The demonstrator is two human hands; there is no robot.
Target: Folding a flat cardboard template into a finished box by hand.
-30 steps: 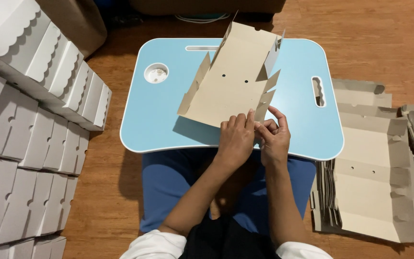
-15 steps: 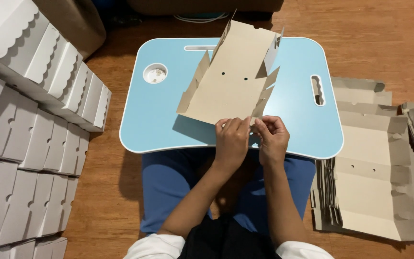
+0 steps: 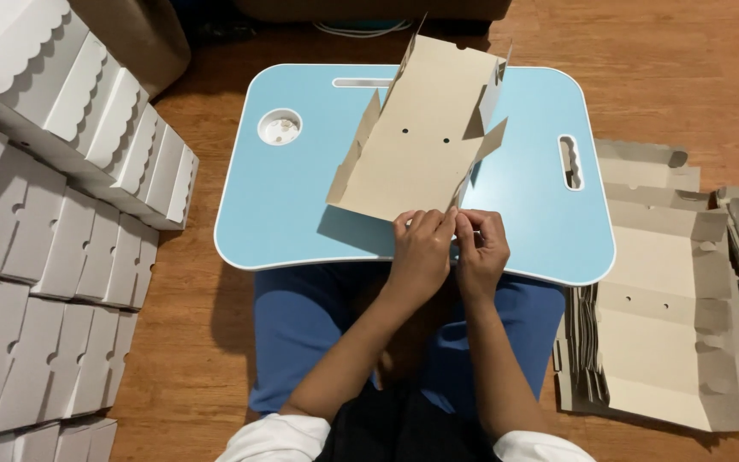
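Head view: left hand (image 3: 421, 248) and right hand (image 3: 482, 248) now side by side, fingertips pinching near edge of cardboard box blank (image 3: 416, 137) on blue lap desk (image 3: 301, 214). Vs. 1 s ago: right hand drawn level w/ left; near flap fold apparently underway. Flat blanks (image 3: 669, 316) stacked right.

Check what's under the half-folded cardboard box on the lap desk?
Only the blue lap desk shows around the cardboard box; the surface beneath it is covered. Both hands pinch its near edge.
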